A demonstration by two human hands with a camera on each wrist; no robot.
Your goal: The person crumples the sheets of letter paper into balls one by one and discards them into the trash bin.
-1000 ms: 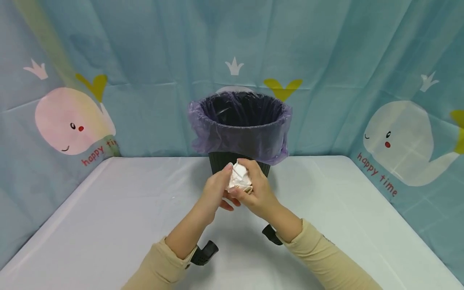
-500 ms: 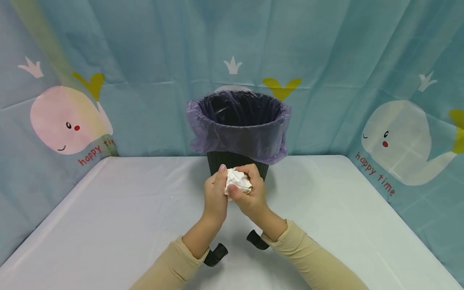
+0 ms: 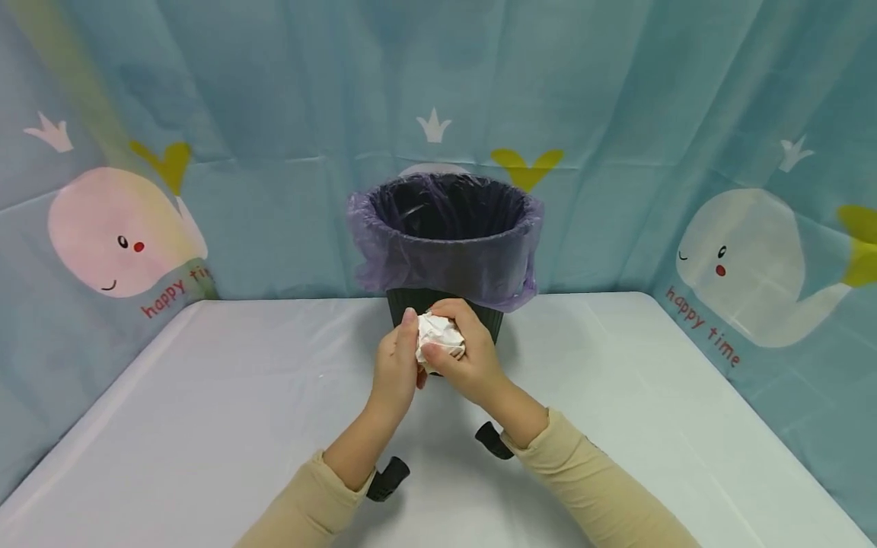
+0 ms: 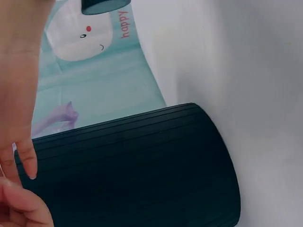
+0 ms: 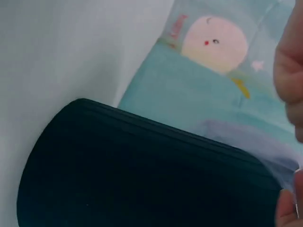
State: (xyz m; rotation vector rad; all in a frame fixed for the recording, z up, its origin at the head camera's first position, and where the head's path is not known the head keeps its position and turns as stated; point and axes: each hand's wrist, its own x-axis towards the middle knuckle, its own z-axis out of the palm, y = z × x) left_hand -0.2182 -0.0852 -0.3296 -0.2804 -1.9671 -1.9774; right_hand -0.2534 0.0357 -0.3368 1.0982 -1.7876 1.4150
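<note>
In the head view a crumpled white paper ball (image 3: 440,335) is squeezed between both hands, in front of the trash bin. The right hand (image 3: 473,358) grips it from the right, thumb on the near side and fingers curled over the top. On the other side the left hand (image 3: 397,364) holds it against the palm, thumb pointing up and fingers partly hidden behind and below. Only parts of the left hand (image 4: 19,118) show at the edge of the left wrist view. The right wrist view catches a bit of the right hand (image 5: 286,208); the paper is not clearly visible there.
A dark ribbed trash bin (image 3: 411,303) stands at the table's back edge, its purple bag (image 3: 445,262) folded over the rim. A white table (image 3: 226,403) lies under the hands. Blue whale-print curtains (image 3: 288,213) surround it. Dark wrist mounts (image 3: 388,479) hang below the sleeves.
The left hand's fingers, spread under the paper a second ago, have closed in on it. Both hands dipped, pressed the ball together and shifted slightly left in view, along with the whole scene.
</note>
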